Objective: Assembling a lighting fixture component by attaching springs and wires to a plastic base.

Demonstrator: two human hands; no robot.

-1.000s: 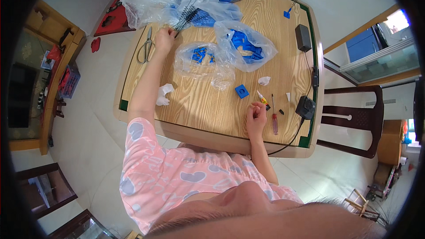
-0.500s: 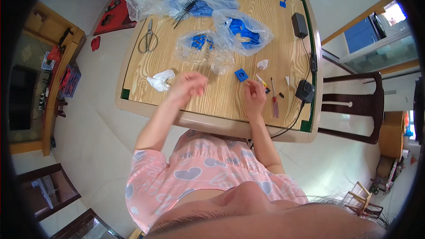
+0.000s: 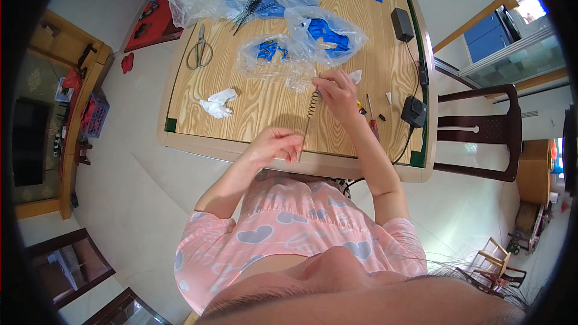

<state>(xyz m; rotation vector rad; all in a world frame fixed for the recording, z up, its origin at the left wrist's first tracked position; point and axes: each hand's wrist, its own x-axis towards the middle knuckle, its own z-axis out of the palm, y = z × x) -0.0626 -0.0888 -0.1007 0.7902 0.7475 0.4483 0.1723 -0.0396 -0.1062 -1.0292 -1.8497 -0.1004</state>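
My right hand (image 3: 338, 93) is closed in a pinch around the upper end of a thin, dark coiled wire spring (image 3: 312, 105). The spring hangs above the tabletop, and its straight tail runs down toward the front edge. Beside that tail is my left hand (image 3: 277, 145), its fingers loosely bent and apart; whether a fingertip touches the wire is hard to see. A clear plastic bag with small blue and brass-coloured parts (image 3: 274, 51) lies just beyond my hands. The blue square piece is mostly covered by my right hand.
More clear bags (image 3: 328, 36) with blue parts lie at the back. Scissors (image 3: 200, 48) and a crumpled white tissue (image 3: 218, 103) are on the left. A screwdriver (image 3: 372, 123), a black adapter (image 3: 414, 111) with a cable and a dark box (image 3: 402, 24) are on the right.
My right hand has moved up and left and taken the spring's upper end. My left hand has dropped toward the table's front edge. The blue square piece has become mostly hidden.
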